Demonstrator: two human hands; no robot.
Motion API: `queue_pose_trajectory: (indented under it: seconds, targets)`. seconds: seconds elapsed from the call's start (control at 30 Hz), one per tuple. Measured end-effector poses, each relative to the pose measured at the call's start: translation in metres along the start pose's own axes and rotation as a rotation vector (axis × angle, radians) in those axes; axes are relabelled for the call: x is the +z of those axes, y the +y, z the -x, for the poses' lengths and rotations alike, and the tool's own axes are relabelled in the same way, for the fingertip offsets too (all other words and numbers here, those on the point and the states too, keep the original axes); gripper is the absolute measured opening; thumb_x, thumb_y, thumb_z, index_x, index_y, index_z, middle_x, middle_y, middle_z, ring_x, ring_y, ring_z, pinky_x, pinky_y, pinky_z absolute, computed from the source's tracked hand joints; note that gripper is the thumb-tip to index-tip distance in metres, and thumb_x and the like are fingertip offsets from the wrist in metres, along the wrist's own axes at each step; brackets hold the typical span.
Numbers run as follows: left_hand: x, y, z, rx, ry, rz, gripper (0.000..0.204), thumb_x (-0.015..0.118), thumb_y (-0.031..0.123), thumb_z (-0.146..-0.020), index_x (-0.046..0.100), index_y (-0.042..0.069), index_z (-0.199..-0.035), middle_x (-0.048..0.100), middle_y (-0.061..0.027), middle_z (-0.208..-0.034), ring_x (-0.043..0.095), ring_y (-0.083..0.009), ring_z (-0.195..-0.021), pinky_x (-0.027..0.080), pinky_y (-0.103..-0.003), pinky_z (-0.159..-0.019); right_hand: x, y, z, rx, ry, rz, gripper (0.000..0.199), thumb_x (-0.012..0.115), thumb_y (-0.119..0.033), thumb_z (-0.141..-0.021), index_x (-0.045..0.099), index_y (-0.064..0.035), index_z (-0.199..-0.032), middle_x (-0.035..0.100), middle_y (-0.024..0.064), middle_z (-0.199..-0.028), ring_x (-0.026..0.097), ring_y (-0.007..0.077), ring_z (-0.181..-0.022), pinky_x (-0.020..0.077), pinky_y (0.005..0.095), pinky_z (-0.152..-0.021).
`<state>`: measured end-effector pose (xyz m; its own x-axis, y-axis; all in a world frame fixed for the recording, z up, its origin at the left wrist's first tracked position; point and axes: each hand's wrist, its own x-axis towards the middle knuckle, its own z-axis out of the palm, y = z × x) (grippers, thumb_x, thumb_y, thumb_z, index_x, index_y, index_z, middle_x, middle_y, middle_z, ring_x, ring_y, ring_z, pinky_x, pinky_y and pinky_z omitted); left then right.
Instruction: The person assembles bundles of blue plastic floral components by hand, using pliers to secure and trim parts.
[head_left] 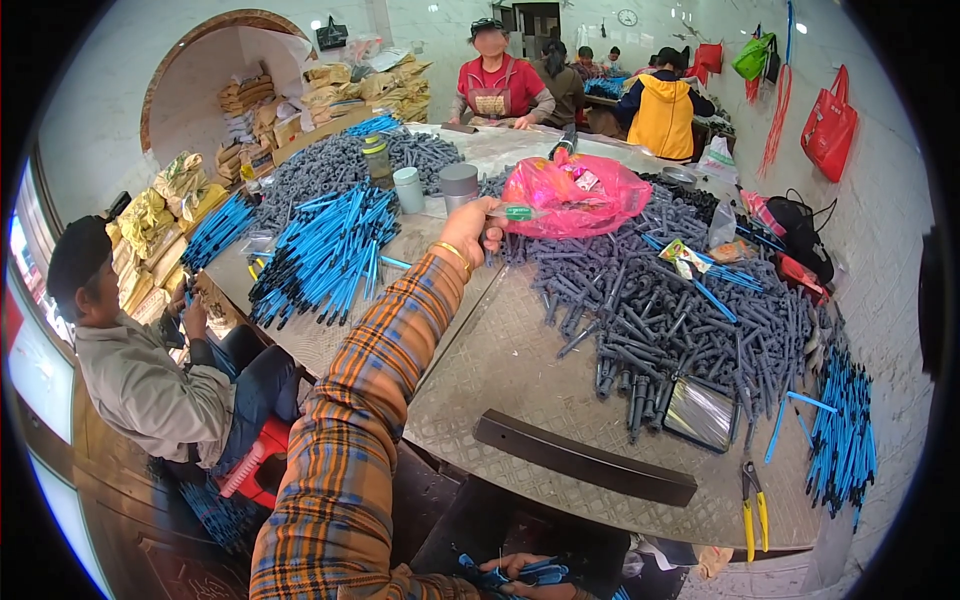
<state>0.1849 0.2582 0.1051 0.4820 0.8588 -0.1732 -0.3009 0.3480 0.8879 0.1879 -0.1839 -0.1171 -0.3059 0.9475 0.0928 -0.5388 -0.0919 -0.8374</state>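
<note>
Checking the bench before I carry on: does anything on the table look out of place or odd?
Mostly orderly piles. A few blue rods lie loose at the grey pile's right edge, apart from the blue stacks. Yellow-handled pliers sit close to the table's near edge. The left hand reaches toward the pink bag.

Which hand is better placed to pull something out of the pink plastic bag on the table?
Left. The left hand is stretched out over the table right at the pink plastic bag, seemingly touching its edge. The right hand is low by the lap, holding blue parts.
</note>
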Motion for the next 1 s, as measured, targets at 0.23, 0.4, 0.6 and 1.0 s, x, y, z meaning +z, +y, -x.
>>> queue_pose_trajectory:
  seconds: [0.23,0.4,0.6,1.0]
  targets:
    - [-0.004,0.001,-0.002,0.015,0.007,0.011,0.012,0.052,0.02,-0.083,0.051,0.008,-0.083,0.051,-0.0039,-0.061,0.037,-0.0093,-0.041,0.026,-0.024,-0.036,0.002,-0.004,-0.001,0.006,-0.001,0.041,0.019,0.064,-0.012,-0.082,0.047,-0.0061,-0.086,0.05,0.0163,-0.117,0.046,0.0164,-0.095,0.0387,0.0343,-0.08]
    - [-0.004,-0.001,0.0,0.01,0.0,0.009,0.012,0.054,0.02,-0.082,0.05,0.008,-0.083,0.051,-0.0039,-0.06,0.037,-0.0092,-0.041,0.025,-0.024,-0.036,0.002,-0.001,0.0,-0.021,0.014,0.084,0.019,0.064,-0.014,-0.083,0.047,-0.0058,-0.085,0.051,0.0163,-0.116,0.048,0.0173,-0.096,0.0395,0.0356,-0.081]
    - [-0.007,-0.003,0.003,-0.001,0.002,-0.033,0.014,0.056,0.021,-0.082,0.052,0.009,-0.084,0.05,-0.0025,-0.062,0.036,-0.0078,-0.041,0.026,-0.022,-0.036,0.005,-0.003,-0.001,-0.029,0.011,0.063,0.019,0.064,-0.014,-0.083,0.048,-0.0056,-0.086,0.051,0.016,-0.116,0.048,0.0166,-0.096,0.0404,0.0345,-0.082]
    - [-0.012,-0.011,0.011,-0.046,-0.07,-0.161,0.016,0.059,0.02,-0.081,0.057,0.006,-0.087,0.055,-0.0061,-0.067,0.039,-0.009,-0.041,0.026,-0.022,-0.034,0.007,-0.006,0.001,0.035,0.044,0.016,0.019,0.065,-0.012,-0.081,0.048,-0.0061,-0.086,0.051,0.0148,-0.115,0.047,0.0144,-0.095,0.041,0.0299,-0.08]
